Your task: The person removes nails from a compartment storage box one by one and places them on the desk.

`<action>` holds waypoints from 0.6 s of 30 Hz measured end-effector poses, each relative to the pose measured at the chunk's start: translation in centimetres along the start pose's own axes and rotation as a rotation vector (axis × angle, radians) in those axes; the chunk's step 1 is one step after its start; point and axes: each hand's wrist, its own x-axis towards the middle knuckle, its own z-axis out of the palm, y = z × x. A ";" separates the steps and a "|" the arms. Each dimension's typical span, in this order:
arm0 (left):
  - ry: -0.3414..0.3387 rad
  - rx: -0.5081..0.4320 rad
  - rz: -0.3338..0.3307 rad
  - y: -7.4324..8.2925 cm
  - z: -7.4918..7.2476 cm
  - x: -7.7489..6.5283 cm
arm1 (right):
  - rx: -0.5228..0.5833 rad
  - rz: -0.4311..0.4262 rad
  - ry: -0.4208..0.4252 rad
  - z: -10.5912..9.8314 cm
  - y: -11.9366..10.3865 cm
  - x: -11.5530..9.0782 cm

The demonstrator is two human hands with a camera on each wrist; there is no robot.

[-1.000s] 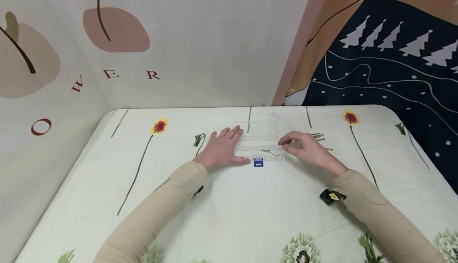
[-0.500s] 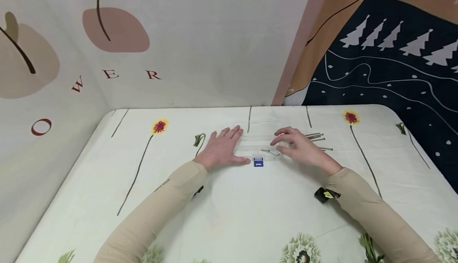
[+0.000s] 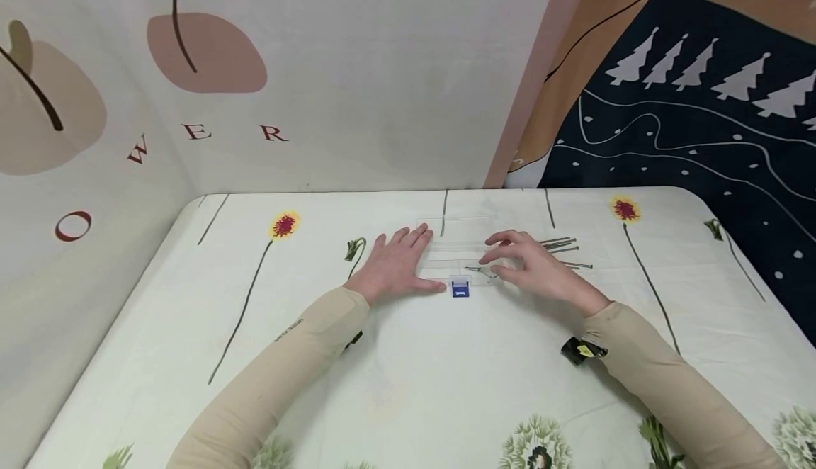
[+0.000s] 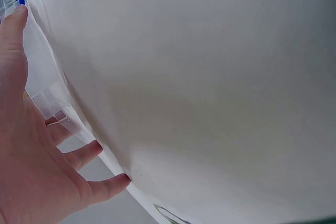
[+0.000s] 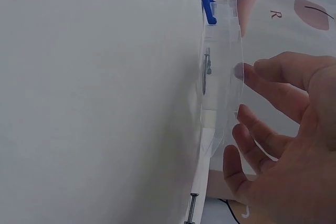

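Observation:
A clear plastic box [image 3: 459, 251] with a blue latch [image 3: 460, 289] at its front lies on the table between the hands. My left hand [image 3: 397, 265] rests against the box's left end, fingers spread and thumb beside the latch. My right hand [image 3: 535, 267] is over the box's right end with fingers loosely bent. In the right wrist view its index fingertip [image 5: 239, 71] shows through the clear wall, near a few nails [image 5: 206, 72] inside the box. No nail is seen between its fingers. Several long nails [image 3: 561, 244] lie on the table just right of the box, partly behind the right hand.
A white cloth printed with flowers covers the table [image 3: 408, 384]. A pale wall [image 3: 382, 100] with printed shapes and letters stands at the back, and a dark cloth with white trees [image 3: 688, 122] hangs at the right.
My right hand has moved left from the box's right edge to over its right end, its thumb and index finger parting. The left hand and box have stayed still.

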 end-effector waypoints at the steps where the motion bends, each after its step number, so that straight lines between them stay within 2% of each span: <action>1: 0.000 -0.001 0.000 0.0 0.0 0.0 | -0.006 -0.004 -0.005 0.0 0.0 0.0; 8: -0.001 0.000 0.002 0.0 0.0 0.0 | -0.033 -0.025 -0.045 0.3 0.0 -0.1; 18: 0.007 -0.006 0.011 -0.1 0.0 0.0 | -0.081 -0.043 -0.039 0.5 0.0 -0.1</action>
